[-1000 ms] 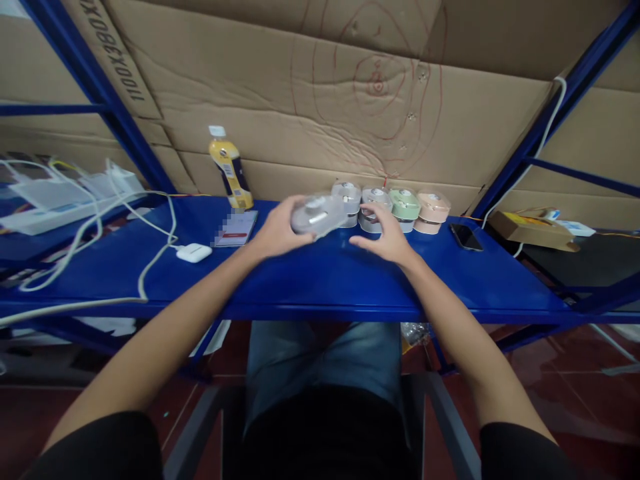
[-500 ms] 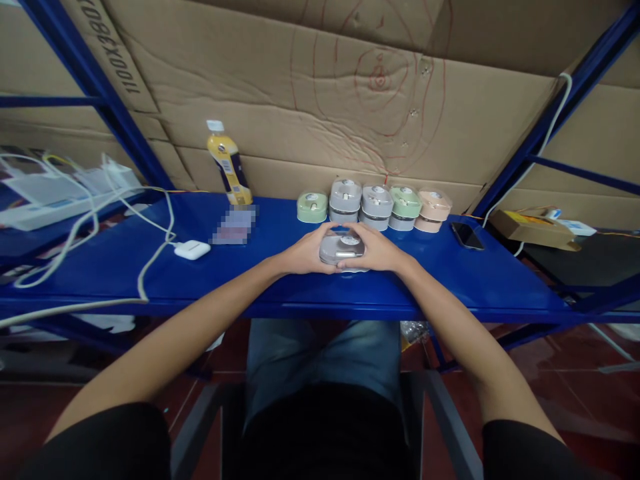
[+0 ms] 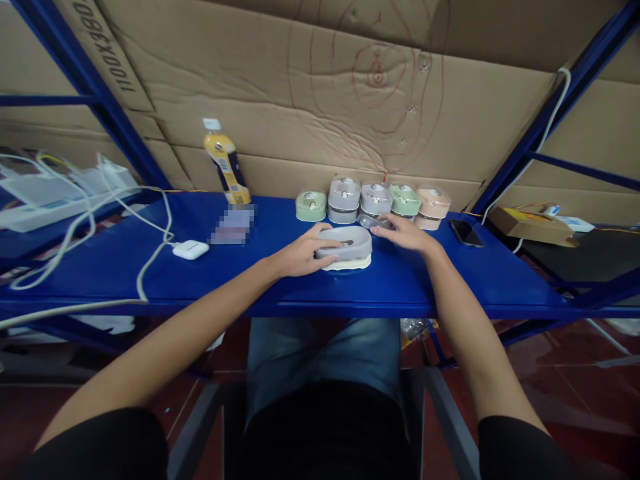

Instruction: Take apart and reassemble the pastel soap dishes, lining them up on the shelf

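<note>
A grey oval box point(image 3: 359, 251) stands without its lid near the front of the blue table, on a pale wavy-edged base. Inside it lies a small dark piece, too small to name. My left hand point(image 3: 302, 255) is closed around the box's left end, its thumb along the near side. To the right and a little behind, my right hand point(image 3: 406, 233) grips the clear lid point(image 3: 369, 222) by its right end. That lid is held just in front of the stacked grey boxes point(image 3: 376, 198); I cannot tell whether it touches the table.
Along the cardboard wall stand a single green box point(image 3: 311, 207), a green-topped stack point(image 3: 404, 199) and a pink stack point(image 3: 433, 203). A yellow bottle point(image 3: 227, 167), a white earbud case point(image 3: 191, 250) and cables are leftward. A phone point(image 3: 467, 233) lies rightward.
The lid has come off the grey box. My right hand has carried it right and back, while my left hand stays on the box.
</note>
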Action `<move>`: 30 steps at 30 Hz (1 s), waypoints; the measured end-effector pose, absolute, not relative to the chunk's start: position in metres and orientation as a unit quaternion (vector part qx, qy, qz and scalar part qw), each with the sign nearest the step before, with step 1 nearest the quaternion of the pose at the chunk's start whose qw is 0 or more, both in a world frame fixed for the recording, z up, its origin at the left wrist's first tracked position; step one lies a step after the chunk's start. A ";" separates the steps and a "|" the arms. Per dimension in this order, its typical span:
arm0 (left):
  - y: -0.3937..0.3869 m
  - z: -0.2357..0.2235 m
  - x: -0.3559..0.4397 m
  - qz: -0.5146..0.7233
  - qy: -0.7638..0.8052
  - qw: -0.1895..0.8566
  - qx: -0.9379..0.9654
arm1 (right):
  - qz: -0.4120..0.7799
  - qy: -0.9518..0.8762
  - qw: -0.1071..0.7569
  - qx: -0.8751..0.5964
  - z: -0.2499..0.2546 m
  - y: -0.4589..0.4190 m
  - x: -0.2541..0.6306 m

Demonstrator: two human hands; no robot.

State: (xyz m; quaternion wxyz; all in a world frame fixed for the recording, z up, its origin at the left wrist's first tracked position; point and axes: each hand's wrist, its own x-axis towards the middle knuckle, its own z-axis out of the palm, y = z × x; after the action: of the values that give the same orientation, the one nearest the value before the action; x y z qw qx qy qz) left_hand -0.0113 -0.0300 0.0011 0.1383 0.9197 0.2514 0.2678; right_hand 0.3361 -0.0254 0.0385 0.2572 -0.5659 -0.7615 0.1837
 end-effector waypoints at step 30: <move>0.008 0.009 -0.044 0.335 0.454 0.144 0.813 | 0.203 -0.791 0.222 -0.532 0.034 -0.020 0.343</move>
State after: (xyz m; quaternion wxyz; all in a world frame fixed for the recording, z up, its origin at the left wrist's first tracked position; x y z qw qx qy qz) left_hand -0.0441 0.0076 0.0088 0.1443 0.8126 0.4544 0.3352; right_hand 0.3432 -0.0196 0.0342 0.2217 -0.5325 -0.7914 0.2026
